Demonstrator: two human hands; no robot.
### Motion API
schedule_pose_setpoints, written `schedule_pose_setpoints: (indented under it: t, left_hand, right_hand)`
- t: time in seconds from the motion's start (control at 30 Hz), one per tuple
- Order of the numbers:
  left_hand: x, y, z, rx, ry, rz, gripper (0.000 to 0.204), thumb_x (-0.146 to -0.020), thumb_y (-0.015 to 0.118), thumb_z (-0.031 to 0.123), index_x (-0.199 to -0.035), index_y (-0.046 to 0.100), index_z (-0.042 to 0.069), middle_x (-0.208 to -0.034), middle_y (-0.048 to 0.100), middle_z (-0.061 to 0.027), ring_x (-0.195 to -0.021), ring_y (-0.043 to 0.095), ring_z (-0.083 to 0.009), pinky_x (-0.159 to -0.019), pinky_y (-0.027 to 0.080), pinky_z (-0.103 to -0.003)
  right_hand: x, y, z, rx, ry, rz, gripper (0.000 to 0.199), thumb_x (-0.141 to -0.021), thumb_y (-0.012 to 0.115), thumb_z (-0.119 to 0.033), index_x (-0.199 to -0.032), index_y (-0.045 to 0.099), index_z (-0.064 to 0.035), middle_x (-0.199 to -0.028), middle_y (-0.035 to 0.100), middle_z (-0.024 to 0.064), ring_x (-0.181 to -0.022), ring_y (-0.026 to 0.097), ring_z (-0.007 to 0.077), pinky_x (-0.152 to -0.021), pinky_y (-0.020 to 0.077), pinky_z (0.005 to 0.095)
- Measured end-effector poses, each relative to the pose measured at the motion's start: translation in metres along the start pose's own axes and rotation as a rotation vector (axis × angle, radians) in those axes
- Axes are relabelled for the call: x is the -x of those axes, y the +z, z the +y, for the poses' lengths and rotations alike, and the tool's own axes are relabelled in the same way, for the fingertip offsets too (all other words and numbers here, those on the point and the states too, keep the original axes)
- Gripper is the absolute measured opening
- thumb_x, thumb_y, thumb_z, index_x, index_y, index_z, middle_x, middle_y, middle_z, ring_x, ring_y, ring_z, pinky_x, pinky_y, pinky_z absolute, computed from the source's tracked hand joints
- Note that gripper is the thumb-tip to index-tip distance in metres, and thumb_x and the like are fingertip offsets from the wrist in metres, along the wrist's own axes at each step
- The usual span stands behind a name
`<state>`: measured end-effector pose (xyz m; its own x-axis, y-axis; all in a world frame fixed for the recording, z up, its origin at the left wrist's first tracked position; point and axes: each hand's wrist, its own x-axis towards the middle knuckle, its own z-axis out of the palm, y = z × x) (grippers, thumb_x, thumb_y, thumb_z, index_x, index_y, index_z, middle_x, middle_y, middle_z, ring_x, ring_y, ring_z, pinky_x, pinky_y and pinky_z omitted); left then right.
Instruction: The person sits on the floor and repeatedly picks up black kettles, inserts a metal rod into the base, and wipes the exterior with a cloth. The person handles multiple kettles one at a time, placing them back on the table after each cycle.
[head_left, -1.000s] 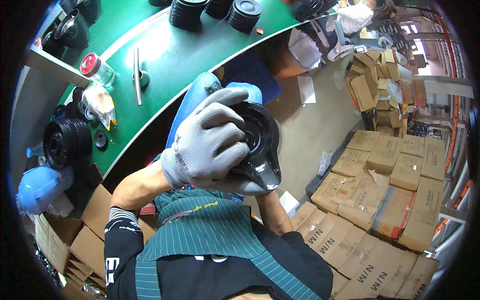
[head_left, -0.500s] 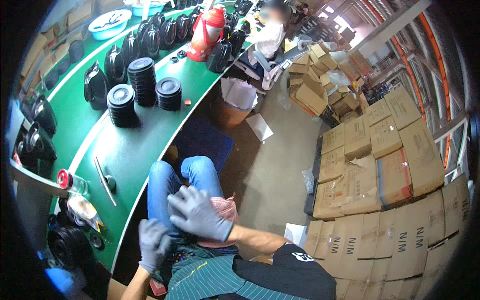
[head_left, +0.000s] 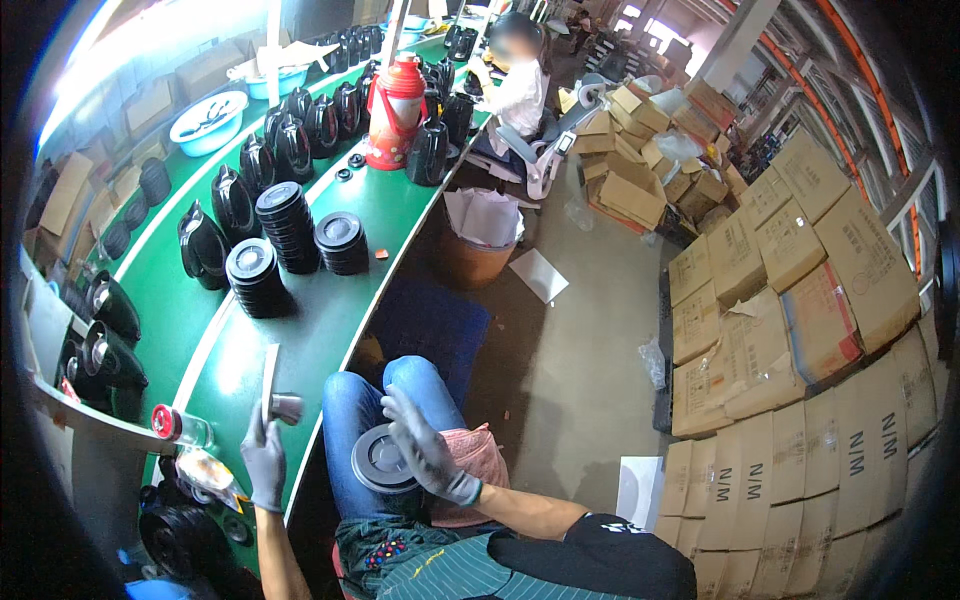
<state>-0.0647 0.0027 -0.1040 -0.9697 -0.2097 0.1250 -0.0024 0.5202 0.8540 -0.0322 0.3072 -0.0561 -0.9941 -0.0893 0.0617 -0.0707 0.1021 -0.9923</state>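
My left hand point(head_left: 264, 466), in a grey glove, is closed around a T-shaped metal tool point(head_left: 270, 372) with a long flat bar and a short round head, over the green table's near edge. A round black ribbed lid point(head_left: 383, 460) rests on my lap. Over its right side is my gloved right hand point(head_left: 425, 447), fingers stretched out; whether it touches the lid I cannot tell. A pink cloth point(head_left: 480, 460) lies beside that wrist. Stacks of black round lids point(head_left: 256, 280) stand on the table ahead.
Black jug-shaped bodies point(head_left: 233, 205) and a red flask point(head_left: 396, 115) line the green table point(head_left: 330, 285). Near its front lie a red-lidded jar point(head_left: 182, 426) and a plastic bag point(head_left: 208, 470). Cartons point(head_left: 745, 350) are stacked at right. A person point(head_left: 520, 95) sits farther along.
My left hand has moved from my lap to the table and taken hold of the metal tool. My right hand has turned more upright, and the lid on my lap now shows.
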Motion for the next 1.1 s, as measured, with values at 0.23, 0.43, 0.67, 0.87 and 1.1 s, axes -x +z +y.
schedule_pose_setpoints:
  t: [0.23,0.43,0.67,0.87,1.1]
  left_hand:
    - [0.027,0.001,0.177,-0.336,0.386,-0.725,0.055,-0.097,0.066,0.016,-0.15,0.055,0.002,-0.115,0.073,-0.0262,-0.097,0.073,-0.0454,-0.084,0.06,-0.05]
    - [0.076,0.042,0.228,-0.684,0.526,-0.541,0.095,-0.087,0.081,0.048,-0.157,0.043,-0.004,-0.158,0.042,-0.031,-0.146,0.041,-0.049,-0.121,0.028,-0.069]
    - [0.098,0.116,0.229,-0.394,0.572,-0.446,0.065,-0.1,0.064,0.034,-0.154,0.05,0.002,-0.149,0.058,-0.0196,-0.145,0.05,-0.0392,-0.126,0.028,-0.063]
    - [0.096,0.06,0.187,-0.297,0.49,-0.399,0.07,-0.094,0.067,0.022,-0.158,0.047,0.0,-0.149,0.054,-0.023,-0.144,0.05,-0.0413,-0.125,0.028,-0.063]
    - [0.045,0.035,0.106,0.106,0.106,-0.396,0.044,-0.113,0.046,0.019,-0.149,0.058,-0.004,-0.145,0.064,-0.0238,-0.138,0.061,-0.0355,-0.119,0.045,-0.044]
  right_hand:
    - [-0.029,-0.019,0.014,-0.805,0.461,0.15,0.061,-0.113,0.053,-0.044,-0.158,0.044,-0.0031,-0.126,0.071,0.0223,-0.114,0.073,0.0274,-0.105,0.057,0.0385]
    - [-0.082,-0.029,0.076,-0.609,0.286,-0.477,0.042,-0.113,0.055,-0.034,-0.14,0.066,-0.0033,-0.102,0.078,0.0098,-0.087,0.075,0.0166,-0.083,0.0606,0.0315]
    - [-0.12,0.014,0.073,-0.369,-0.161,-0.971,0.03,-0.113,0.052,-0.022,-0.127,0.071,-0.0028,-0.103,0.076,0.0077,-0.086,0.074,0.0145,-0.074,0.0621,0.0298]
    - [-0.092,-0.044,0.073,-0.598,0.385,-0.573,0.036,-0.11,0.06,-0.03,-0.127,0.071,-0.0004,-0.113,0.077,0.014,-0.102,0.076,0.0204,-0.094,0.06,0.0353]
    - [-0.032,-0.054,0.023,-0.816,0.006,-0.225,0.03,-0.109,0.059,-0.021,-0.134,0.067,-0.0068,-0.106,0.075,0.0122,-0.107,0.073,0.0259,-0.109,0.0533,0.0497]
